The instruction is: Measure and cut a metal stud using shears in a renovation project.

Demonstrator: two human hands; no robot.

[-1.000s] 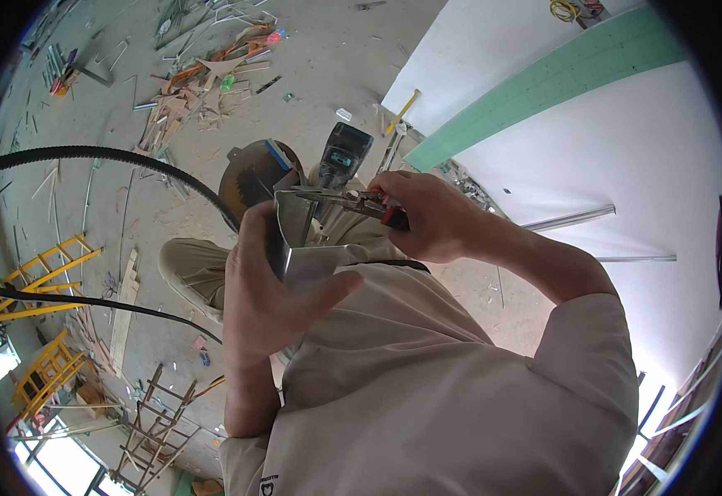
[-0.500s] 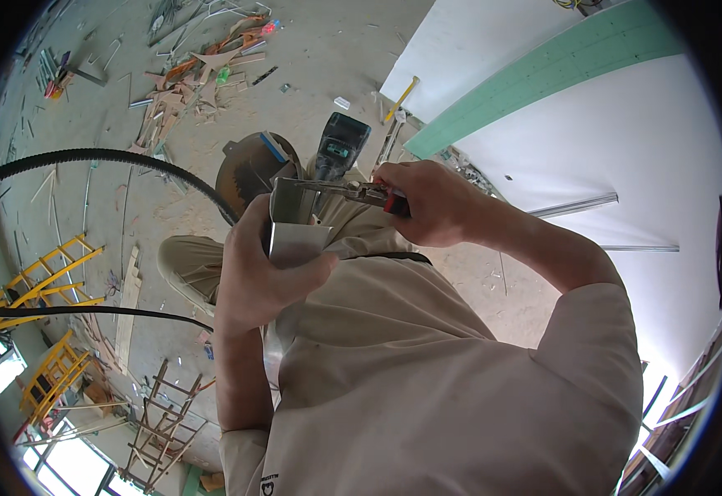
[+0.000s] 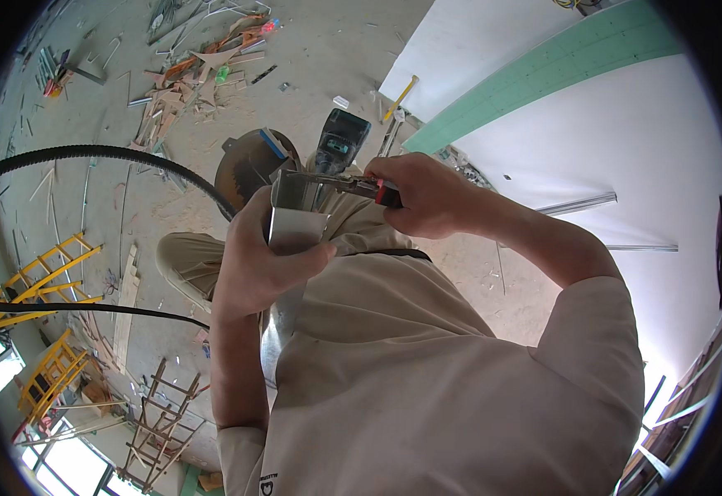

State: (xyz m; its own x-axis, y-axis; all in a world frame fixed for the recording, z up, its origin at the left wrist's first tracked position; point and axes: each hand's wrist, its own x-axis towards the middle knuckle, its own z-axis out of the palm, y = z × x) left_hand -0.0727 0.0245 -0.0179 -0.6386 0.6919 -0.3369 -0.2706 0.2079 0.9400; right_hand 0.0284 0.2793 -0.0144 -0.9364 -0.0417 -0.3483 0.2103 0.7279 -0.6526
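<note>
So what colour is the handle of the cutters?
Red and black, on the cutters in the right hand; head view.

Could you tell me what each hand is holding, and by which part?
The left hand grips a metal channel around its upper end. The right hand holds snips by the handles.

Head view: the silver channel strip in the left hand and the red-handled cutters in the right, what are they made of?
The silver channel-shaped strip looks like thin sheet metal, probably galvanised steel: bright, reflective, with crisp folded edges. The left hand grips it. The red-handled cutters in the right hand show grey, bare-metal blades, likely steel; the red grip looks like plastic or rubber coating, too little showing to tell which.
</note>
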